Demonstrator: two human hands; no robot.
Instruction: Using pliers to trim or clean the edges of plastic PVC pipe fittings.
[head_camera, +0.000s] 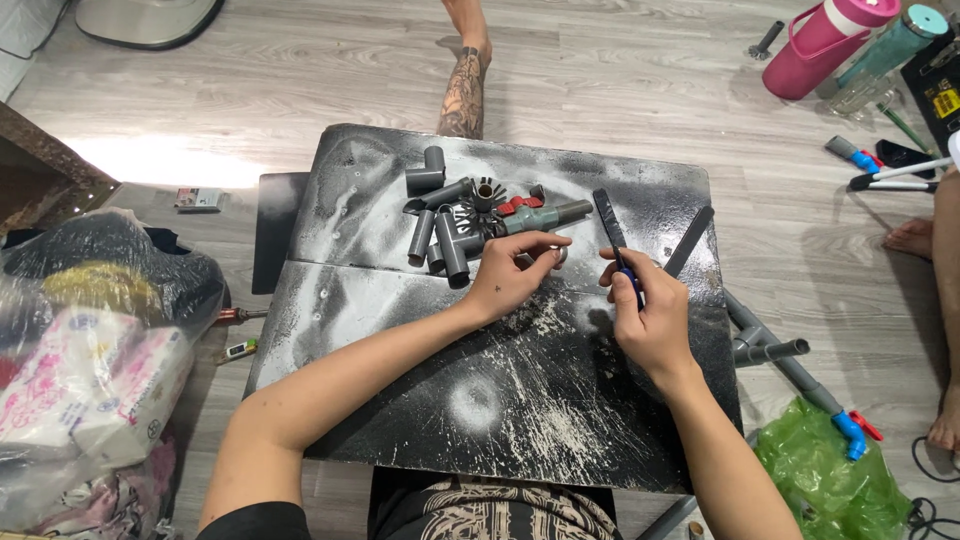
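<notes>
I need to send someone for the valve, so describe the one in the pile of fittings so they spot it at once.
Start at the black, white-streaked board on the floor. Near its far edge lies a pile of grey pipe fittings, just beyond the left hand. The valve lies at the pile's right side: the only piece with a red handle.

Stuff on the floor around the black board

Far left of the fingers sits a clear bag (95, 350) full of packs. A lighter (240, 349) lies near it. Far up and right of the fingers stand a pink bottle (825, 40) and a green bottle (895, 42). Down and right of the fingers are a green bag (825, 475) and a grey pipe (775, 352) with a blue tap (850, 432).
</notes>
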